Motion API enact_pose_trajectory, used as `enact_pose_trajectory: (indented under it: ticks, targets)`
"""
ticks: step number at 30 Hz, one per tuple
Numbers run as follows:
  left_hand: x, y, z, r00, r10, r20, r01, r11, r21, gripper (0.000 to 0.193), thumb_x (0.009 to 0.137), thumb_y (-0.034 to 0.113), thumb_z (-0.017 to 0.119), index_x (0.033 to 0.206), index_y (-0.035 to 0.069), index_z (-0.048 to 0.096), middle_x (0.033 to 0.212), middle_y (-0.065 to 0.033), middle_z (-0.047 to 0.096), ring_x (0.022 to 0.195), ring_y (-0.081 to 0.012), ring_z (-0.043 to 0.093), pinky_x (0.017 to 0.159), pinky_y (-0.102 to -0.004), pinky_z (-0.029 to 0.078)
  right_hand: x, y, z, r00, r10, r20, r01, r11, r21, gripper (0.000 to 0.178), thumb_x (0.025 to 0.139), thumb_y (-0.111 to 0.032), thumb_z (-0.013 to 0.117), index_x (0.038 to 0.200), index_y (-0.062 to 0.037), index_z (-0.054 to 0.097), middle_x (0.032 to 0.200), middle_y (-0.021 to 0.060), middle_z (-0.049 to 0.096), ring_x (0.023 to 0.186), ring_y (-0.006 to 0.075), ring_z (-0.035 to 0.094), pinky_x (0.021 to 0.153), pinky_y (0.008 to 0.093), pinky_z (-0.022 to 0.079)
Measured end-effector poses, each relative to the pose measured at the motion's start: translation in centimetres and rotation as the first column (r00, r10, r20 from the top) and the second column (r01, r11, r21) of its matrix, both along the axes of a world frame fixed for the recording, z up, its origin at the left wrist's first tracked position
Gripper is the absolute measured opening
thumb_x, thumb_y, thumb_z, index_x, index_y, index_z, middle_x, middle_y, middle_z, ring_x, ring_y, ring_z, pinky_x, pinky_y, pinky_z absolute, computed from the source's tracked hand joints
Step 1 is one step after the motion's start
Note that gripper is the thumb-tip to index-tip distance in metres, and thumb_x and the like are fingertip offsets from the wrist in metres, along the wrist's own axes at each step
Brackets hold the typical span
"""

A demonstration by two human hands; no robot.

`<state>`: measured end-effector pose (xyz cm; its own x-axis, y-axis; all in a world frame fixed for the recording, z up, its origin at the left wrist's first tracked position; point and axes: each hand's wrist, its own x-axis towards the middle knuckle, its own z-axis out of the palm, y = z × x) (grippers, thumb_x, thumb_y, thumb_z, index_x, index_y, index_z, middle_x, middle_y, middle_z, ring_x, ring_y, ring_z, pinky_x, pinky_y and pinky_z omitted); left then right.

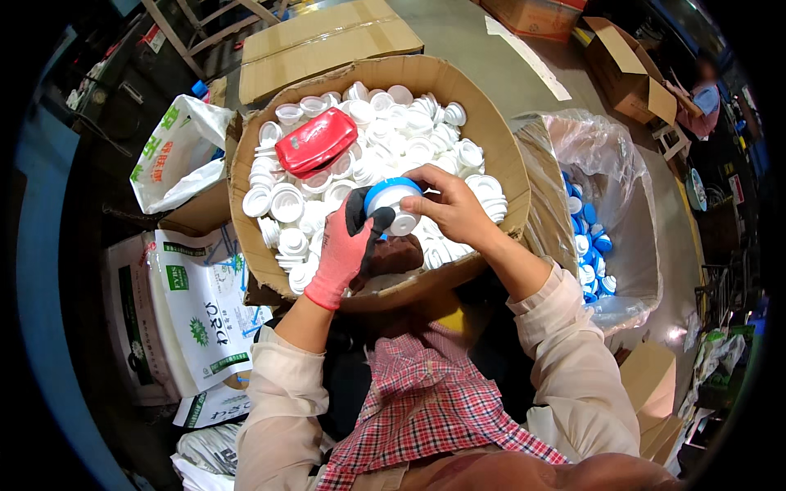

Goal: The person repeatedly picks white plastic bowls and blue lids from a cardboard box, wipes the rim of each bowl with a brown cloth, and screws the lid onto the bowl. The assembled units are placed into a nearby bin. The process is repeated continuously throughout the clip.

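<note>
Between both hands, above a large cardboard carton point(512, 164), is a white plastic cap with a blue ring point(403, 190). My left hand point(344, 245), in a pink and black glove, grips it from the left, thumb on the near side. The fingers of my bare right hand point(452, 209) close on its right side. Many loose white plastic caps point(286, 200) fill the carton, some nested in one another. On top of them, toward the far left, lies a red pouch point(317, 147). A brown object point(397, 255) beneath my hands is partly hidden, and its kind is unclear.
To the right stands a clear-plastic-lined box point(643, 204) holding blue and white caps point(591, 237). Behind the carton is a closed cardboard box point(327, 45). A white bag point(180, 155) and printed sacks point(201, 311) are at left. Another person point(702, 110) sits far right, beside an open carton point(622, 74).
</note>
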<state>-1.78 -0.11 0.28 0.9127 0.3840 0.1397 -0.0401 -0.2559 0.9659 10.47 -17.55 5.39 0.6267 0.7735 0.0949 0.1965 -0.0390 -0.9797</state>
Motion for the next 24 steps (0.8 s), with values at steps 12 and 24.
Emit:
enact_pose_trajectory:
  ticks: [12, 24]
  targets:
    - [0.2, 0.0, 2.7, 0.987, -0.149, -0.059, 0.098, 0.852, -0.514, 0.045, 0.098, 0.04, 0.05, 0.107, -0.003, 0.061, 0.094, -0.0051, 0.064, 0.085, -0.011, 0.058, 0.075, -0.028, 0.048, 1.2, 0.4, -1.0, 0.891, 0.068, -0.449, -0.068, 0.998, 0.015, 0.038, 0.097, -0.035, 0.054, 0.113, -0.0008, 0.063, 0.096, 0.0037, 0.064, 0.086, 0.0122, 0.06, 0.072, 0.0289, 0.052]
    - [1.7, -0.1, -0.4, 0.993, -0.116, -0.009, 0.11, 0.965, -0.237, 0.04, 0.092, 0.026, 0.06, 0.122, 0.0, 0.053, 0.11, -0.0101, 0.058, 0.099, -0.0184, 0.057, 0.085, -0.0338, 0.05, 1.2, -0.3, -2.1, 0.992, -0.046, -0.116, 0.043, 0.999, -0.026, 0.023, 0.092, -0.02, 0.061, 0.095, 0.0024, 0.066, 0.073, 0.0029, 0.06, 0.061, 0.0109, 0.057, 0.054, 0.0264, 0.049]
